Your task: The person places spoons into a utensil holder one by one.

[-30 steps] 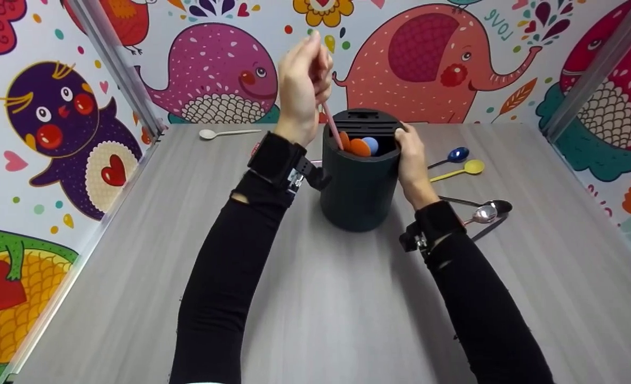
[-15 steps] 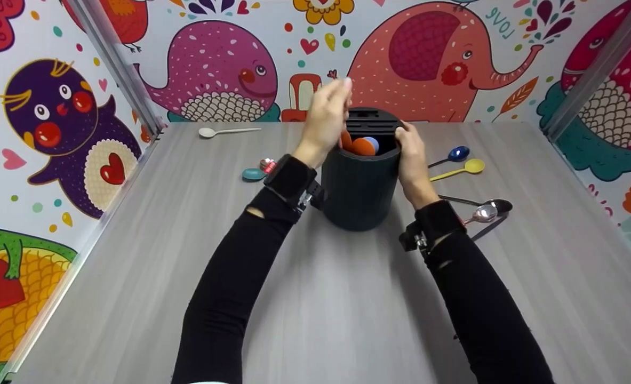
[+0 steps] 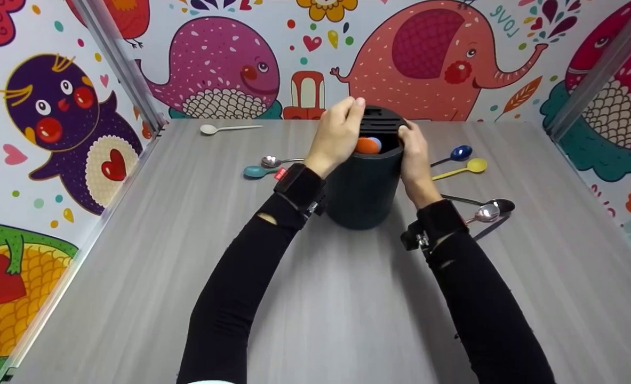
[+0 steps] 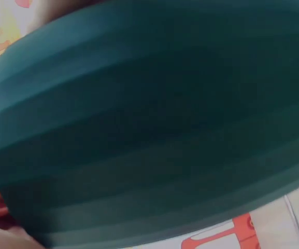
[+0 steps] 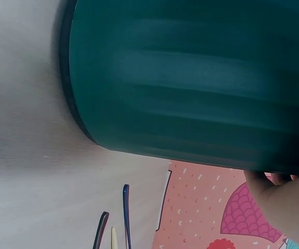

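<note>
A dark green utensil holder [image 3: 363, 189] stands upright on the table, with a slotted black top [image 3: 382, 124] over its back half. In its front opening show an orange rounded head [image 3: 367, 145] and a light blue one behind it. My left hand [image 3: 334, 130], fingers curled, is at the left of the rim, around the pink-handled utensil seen earlier; the handle itself is hidden now. My right hand [image 3: 415, 160] grips the holder's right side, thumb at the rim. Ribbed holder wall [image 4: 154, 129] fills most of the left wrist view.
On the left lie a white spoon [image 3: 208, 129], a metal spoon [image 3: 271, 161] and a teal spoon [image 3: 254, 171]. Blue [image 3: 460, 153], yellow [image 3: 475, 166], silver [image 3: 487, 213] and black [image 3: 502, 205] spoons lie on the right. Printed wall panels [image 3: 224, 64] stand behind and at the sides.
My left hand has come down and slightly right to the rim, taking the pink handle down into the holder and out of sight. The right hand keeps its grip.
</note>
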Demonstrator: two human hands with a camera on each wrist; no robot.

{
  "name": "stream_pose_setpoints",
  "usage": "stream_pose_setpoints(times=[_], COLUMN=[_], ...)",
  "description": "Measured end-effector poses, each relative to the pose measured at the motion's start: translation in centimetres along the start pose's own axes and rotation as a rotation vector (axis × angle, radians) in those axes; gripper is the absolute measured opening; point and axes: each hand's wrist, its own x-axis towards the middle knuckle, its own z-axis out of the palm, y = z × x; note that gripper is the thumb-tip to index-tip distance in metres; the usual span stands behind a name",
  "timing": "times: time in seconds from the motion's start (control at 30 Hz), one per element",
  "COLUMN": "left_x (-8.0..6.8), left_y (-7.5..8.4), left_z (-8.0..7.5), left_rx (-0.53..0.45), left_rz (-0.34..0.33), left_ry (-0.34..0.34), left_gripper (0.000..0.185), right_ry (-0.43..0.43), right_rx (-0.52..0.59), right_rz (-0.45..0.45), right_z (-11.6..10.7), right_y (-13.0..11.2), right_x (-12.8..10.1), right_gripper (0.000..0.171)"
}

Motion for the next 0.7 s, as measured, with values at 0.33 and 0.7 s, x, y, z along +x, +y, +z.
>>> stream_pose_setpoints(times=[0.33, 0.7], left_x=[-0.6, -0.7], left_y=[-0.8, -1.6], left_z=[0.9, 0.6], left_rx=[0.361, 0.449], left_rz=[0.103, 0.126], left_ry=[0.016, -0.035], left_gripper=[0.037, 0.037], right_ry=[0.008, 0.020], right_rx=[0.011, -0.001], right_rz=[-0.018, -0.030], right_z=[0.0, 0.1], right_y=[0.1, 0.3], right_x=[0.0, 0.1], right_gripper=[0.050, 0.049])
